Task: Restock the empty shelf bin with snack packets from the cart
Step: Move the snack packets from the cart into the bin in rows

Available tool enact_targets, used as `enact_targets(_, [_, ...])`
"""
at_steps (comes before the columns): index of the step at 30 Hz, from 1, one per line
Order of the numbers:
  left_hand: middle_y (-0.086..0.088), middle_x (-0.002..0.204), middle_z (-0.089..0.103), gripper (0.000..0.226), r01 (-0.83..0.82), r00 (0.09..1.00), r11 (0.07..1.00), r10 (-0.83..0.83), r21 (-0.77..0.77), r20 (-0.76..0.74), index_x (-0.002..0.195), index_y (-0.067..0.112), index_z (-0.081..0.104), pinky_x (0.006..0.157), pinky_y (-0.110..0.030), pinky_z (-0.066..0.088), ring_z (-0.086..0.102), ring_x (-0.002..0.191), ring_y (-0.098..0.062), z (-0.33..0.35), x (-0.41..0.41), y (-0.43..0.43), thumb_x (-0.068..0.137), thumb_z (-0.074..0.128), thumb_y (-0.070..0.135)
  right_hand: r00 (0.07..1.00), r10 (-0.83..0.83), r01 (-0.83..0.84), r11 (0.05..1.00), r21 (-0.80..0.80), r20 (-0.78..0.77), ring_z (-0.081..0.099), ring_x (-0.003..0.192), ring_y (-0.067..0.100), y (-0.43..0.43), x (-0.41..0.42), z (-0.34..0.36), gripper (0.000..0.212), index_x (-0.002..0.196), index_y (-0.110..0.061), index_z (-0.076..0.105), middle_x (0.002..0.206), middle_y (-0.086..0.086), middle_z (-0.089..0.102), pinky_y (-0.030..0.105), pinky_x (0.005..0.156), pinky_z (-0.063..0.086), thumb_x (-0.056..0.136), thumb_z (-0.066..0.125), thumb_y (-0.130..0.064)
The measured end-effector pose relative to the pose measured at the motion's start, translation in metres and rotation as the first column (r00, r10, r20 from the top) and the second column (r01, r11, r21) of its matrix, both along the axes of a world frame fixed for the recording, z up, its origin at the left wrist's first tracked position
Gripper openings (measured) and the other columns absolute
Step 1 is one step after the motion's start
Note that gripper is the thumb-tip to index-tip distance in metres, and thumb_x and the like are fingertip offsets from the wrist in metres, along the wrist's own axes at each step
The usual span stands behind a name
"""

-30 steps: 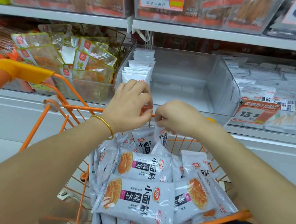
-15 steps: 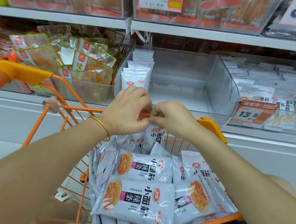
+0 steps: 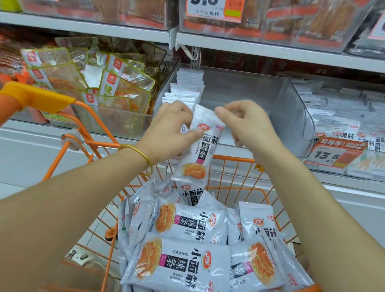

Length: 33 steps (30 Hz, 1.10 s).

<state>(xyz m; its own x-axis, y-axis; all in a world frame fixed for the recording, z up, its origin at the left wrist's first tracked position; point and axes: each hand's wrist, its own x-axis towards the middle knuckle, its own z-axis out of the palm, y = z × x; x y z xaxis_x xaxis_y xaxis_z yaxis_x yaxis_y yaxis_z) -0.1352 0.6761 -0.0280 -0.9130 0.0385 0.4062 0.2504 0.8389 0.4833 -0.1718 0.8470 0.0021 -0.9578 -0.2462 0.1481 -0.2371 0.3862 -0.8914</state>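
Observation:
My left hand (image 3: 169,129) is shut on a grey-white snack packet (image 3: 202,147), held upright above the orange cart (image 3: 232,159). My right hand (image 3: 248,125) hovers with curled fingers at the packet's top right corner; whether it grips the packet is unclear. Several matching packets (image 3: 184,264) lie piled in the cart. Straight ahead sits the clear shelf bin (image 3: 285,112). It holds only a row of packets (image 3: 185,90) standing along its left wall, and the bin floor beside them is bare.
The bin to the right (image 3: 355,120) is full of similar grey packets behind a 13.5 price tag (image 3: 333,153). A left bin (image 3: 93,80) holds clear yellow-edged packets. An upper shelf (image 3: 268,50) runs overhead. The cart's yellow handle (image 3: 33,95) juts in at left.
Both hands have risen from the cart's far rim to the bin's front, lifting one packet out of the pile. The right hand has drawn slightly apart from the left.

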Motion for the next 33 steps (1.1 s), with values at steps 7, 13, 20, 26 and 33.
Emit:
enact_targets(7, [-0.004,0.08,0.048,0.035,-0.129,0.992,0.958,0.123,0.256,0.039,0.057,0.014,0.047,0.087,-0.033,0.035,0.046,0.095,-0.025,0.011,-0.013,-0.008,0.083,0.054,0.037,0.896,0.175,-0.138,0.983,-0.118,0.408,0.041,0.049,0.009,-0.006,-0.016,-0.002,0.031,0.101,-0.006,0.063,0.091,0.007,0.067,0.018,0.042,0.034,0.087,0.066,-0.033])
enact_targets(13, [-0.006,0.125,0.045,0.03,-0.32,0.946,0.947,0.321,0.039,-0.038,0.113,0.011,0.062,0.096,-0.024,0.022,0.033,0.122,-0.025,0.013,-0.013,-0.02,0.093,0.051,0.032,0.923,0.128,0.012,0.934,-0.358,0.363,0.047,0.033,0.004,-0.033,-0.04,0.008,0.017,0.074,-0.01,0.059,0.049,-0.002,0.064,0.014,0.035,0.038,0.089,0.064,-0.015])
enact_targets(20, [-0.016,0.154,0.015,0.051,-0.282,0.956,0.903,0.295,-0.324,-0.011,0.128,-0.003,0.044,0.107,-0.042,0.028,0.016,0.14,-0.03,-0.019,-0.004,-0.027,0.093,0.051,0.034,0.953,0.054,-0.027,0.995,-0.094,0.3,0.058,0.039,0.009,-0.065,-0.053,-0.015,0.01,0.091,-0.005,0.063,0.077,0.014,0.065,0.023,0.046,0.056,0.087,0.067,-0.013])
enact_targets(26, [-0.015,0.155,0.008,0.055,-0.276,0.958,0.889,0.284,-0.365,-0.032,0.13,-0.003,0.041,0.114,-0.035,0.019,0.009,0.143,-0.027,-0.023,-0.004,-0.029,0.094,0.047,0.037,0.982,-0.02,-0.015,0.983,0.183,0.189,0.07,0.073,0.027,-0.09,-0.047,-0.037,0.017,0.074,-0.009,0.059,0.089,0.017,0.072,0.041,0.076,0.059,0.082,0.071,-0.016])
enact_targets(33, [-0.014,0.157,0.006,0.049,-0.28,0.954,0.866,0.298,-0.414,-0.021,0.125,-0.001,0.045,0.111,-0.039,0.027,0.009,0.144,-0.028,-0.024,-0.003,-0.029,0.096,0.042,0.039,0.971,0.039,-0.105,0.955,0.277,0.234,0.069,0.084,0.024,-0.086,-0.048,-0.033,0.023,0.075,-0.004,0.061,0.083,0.012,0.07,0.035,0.083,0.056,0.079,0.075,-0.022])
